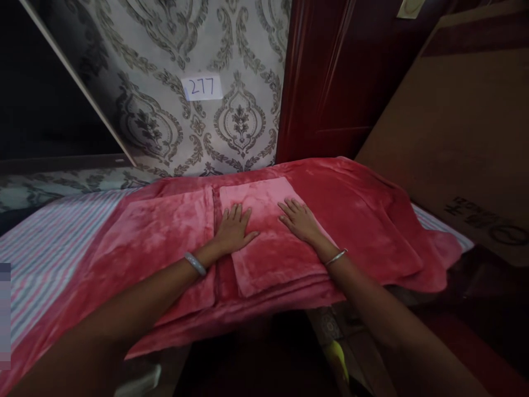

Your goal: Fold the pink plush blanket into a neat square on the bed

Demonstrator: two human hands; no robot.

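Note:
A pink-red plush garment (264,270) lies flat, with a lighter folded panel in its middle. My left hand (233,229) rests palm down on the left side of that panel, fingers stretched out and thumb pointing right. On the panel's right side my right hand (301,220) also lies flat with its fingers spread. Neither hand grips the fabric. Another folded pink section (165,231) sits to the left, with a narrow gap between it and the middle panel. Darker red fabric (355,220) extends to the right with a few soft creases.
Beneath the plush fabric is a striped cloth (53,237). Behind stands a patterned wall with a paper label (201,87) reading 277. A dark screen (53,94) is at left, a dark red door (326,77) at back, and a large cardboard box (463,127) at right.

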